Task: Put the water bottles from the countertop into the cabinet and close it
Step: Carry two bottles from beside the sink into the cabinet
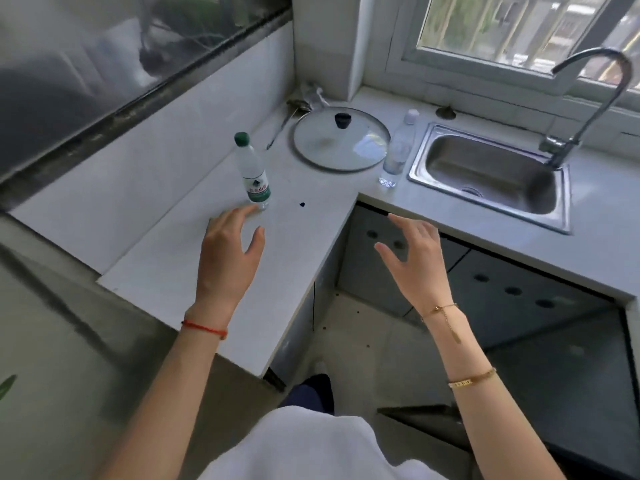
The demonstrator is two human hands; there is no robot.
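Nearest the camera, two bare forearms reached forward over a white garment. The left hand (230,252) hung above the white countertop (166,268), fingers spread and empty, its fingertips just short of the base of the green-capped bottle (254,171). A red string circled that wrist. The right hand (417,256) was likewise spread wide and held nothing, hovering off the counter's edge over the grey cabinet doors (498,289) below; a thin gold chain and a gold band sat on that forearm.

The green-capped bottle stood upright on the countertop, clear, with a green and white label low on its body; how much water it held could not be told. A small dark speck (302,204) lay on the surface just to its right. Farther back, a second clear bottle (400,148) with a pale cap stood upright between a glass pot lid (341,138) and the steel sink (488,174); it looked to hold clear water. The lid lay flat with its black knob up, and a metal ladle (285,123) lay beside it toward the corner.

The sink basin was bare steel with a drain at the bottom, under a curved tap (595,98). The cabinet doors under the counter had round finger holes, and appeared shut. Behind everything stood white wall tile and a window (519,26).
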